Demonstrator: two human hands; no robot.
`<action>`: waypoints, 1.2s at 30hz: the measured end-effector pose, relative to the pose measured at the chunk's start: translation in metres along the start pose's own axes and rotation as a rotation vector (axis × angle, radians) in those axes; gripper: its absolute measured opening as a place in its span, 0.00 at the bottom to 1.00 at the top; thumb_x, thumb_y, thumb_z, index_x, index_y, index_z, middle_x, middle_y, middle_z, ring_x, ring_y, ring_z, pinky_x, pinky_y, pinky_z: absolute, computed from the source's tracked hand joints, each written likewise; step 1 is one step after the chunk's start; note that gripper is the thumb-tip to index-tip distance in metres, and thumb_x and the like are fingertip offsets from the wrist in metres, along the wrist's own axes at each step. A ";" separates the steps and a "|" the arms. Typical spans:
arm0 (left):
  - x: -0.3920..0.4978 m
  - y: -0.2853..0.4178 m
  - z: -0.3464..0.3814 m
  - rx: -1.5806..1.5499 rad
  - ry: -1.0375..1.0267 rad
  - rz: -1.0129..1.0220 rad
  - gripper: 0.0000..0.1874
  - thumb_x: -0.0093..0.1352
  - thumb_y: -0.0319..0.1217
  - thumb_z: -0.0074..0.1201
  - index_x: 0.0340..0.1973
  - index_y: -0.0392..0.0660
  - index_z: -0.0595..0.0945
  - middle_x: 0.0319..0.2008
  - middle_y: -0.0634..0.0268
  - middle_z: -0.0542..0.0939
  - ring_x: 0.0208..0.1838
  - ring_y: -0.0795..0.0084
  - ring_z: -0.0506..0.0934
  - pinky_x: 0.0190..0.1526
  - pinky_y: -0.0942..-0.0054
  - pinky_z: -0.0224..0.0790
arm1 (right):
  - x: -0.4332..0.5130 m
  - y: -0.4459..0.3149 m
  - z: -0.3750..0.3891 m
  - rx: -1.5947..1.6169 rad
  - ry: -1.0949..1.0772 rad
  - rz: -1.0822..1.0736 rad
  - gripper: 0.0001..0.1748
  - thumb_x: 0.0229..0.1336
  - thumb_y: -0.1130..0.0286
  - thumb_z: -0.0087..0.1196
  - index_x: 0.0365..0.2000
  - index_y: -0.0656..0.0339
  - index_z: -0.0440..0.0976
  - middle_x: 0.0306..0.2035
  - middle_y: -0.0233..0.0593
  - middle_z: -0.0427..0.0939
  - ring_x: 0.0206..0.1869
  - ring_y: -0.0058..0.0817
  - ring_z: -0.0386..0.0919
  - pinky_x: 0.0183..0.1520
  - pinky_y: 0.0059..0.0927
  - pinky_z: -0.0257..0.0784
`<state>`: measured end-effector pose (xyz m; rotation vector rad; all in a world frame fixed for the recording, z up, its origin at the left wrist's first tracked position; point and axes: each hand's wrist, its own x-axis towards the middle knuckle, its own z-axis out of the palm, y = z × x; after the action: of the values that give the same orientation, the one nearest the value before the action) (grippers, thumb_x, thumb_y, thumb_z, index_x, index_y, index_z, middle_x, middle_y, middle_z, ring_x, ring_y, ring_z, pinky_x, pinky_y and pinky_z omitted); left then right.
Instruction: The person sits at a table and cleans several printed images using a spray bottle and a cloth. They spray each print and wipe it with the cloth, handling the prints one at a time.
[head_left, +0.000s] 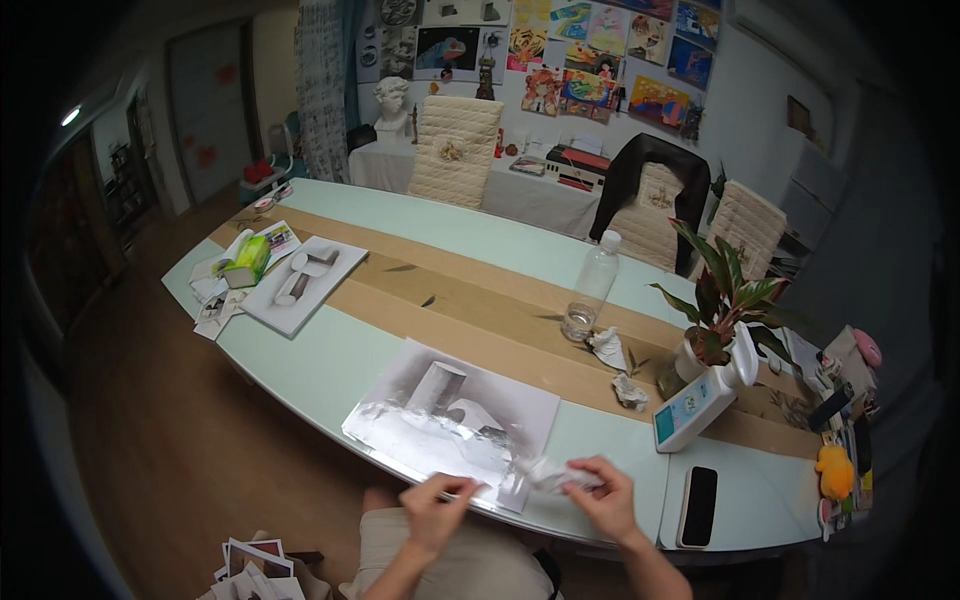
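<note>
A shaded pencil drawing of geometric solids (480, 382) lies before me at the near edge of the table, its lower part glaring with reflected light. My right hand (604, 499) pinches a crumpled white tissue (559, 477), somewhat blurred, above the drawing's lower right corner. At the lower edge of the drawing is my left hand (437, 510), thumb and fingertips together; whether it holds the sheet's edge or something thin, I cannot tell. A white spray bottle (694, 412) stands to the right, and a black-screened smartphone (698, 506) lies near the table's right front edge.
Two crumpled tissues (608, 349) lie beside a clear plastic bottle (592, 289) holding some water. A potted plant (720, 307) stands behind the spray bottle. Another geometric drawing (307, 285) and a green tissue pack (247, 262) are at left. Quilted chairs (456, 150) line the far side.
</note>
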<state>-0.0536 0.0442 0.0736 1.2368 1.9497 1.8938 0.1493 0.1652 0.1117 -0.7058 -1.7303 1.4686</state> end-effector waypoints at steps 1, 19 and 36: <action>-0.004 0.016 0.013 -0.089 -0.079 0.022 0.12 0.55 0.22 0.70 0.33 0.35 0.84 0.27 0.63 0.83 0.28 0.79 0.79 0.31 0.82 0.73 | -0.010 0.004 0.005 0.039 -0.019 -0.019 0.16 0.52 0.86 0.59 0.43 0.72 0.75 0.41 0.38 0.76 0.42 0.23 0.78 0.45 0.21 0.76; -0.045 0.013 0.029 -0.512 -0.079 -0.427 0.08 0.63 0.24 0.64 0.33 0.36 0.79 0.24 0.68 0.79 0.28 0.83 0.75 0.29 0.82 0.68 | 0.058 -0.009 -0.171 -0.507 0.848 -0.386 0.31 0.51 0.72 0.64 0.55 0.67 0.64 0.49 0.39 0.66 0.50 0.29 0.69 0.54 0.31 0.65; -0.041 0.009 -0.005 -1.060 0.065 -0.874 0.20 0.66 0.21 0.57 0.54 0.35 0.74 0.43 0.48 0.80 0.39 0.66 0.81 0.35 0.77 0.77 | 0.046 -0.028 -0.150 -0.276 0.750 -0.341 0.26 0.52 0.78 0.51 0.53 0.63 0.61 0.44 0.37 0.71 0.40 0.21 0.69 0.47 0.23 0.67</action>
<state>-0.0262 0.0131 0.0650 -0.0015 0.8777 1.9081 0.2477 0.2817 0.1572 -0.9043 -1.3655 0.6107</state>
